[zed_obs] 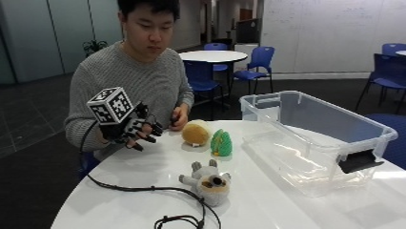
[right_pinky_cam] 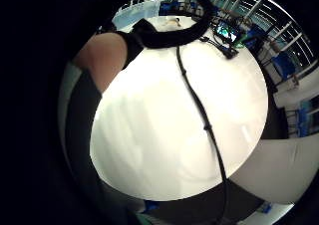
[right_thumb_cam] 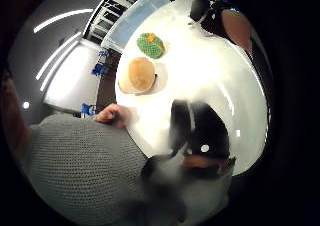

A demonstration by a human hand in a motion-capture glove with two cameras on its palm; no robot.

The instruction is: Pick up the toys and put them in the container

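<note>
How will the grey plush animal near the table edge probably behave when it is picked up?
The grey plush animal looks soft and stuffed, so it is probably light and will squash under the fingers. Its limbs stick out and may flop. Lying flat on the white table, it seems unlikely to roll or slip.

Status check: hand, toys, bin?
Right hand raised, open, holding nothing. Three toys on table: tan, green, grey plush. Container empty. Nothing blocking.
</note>
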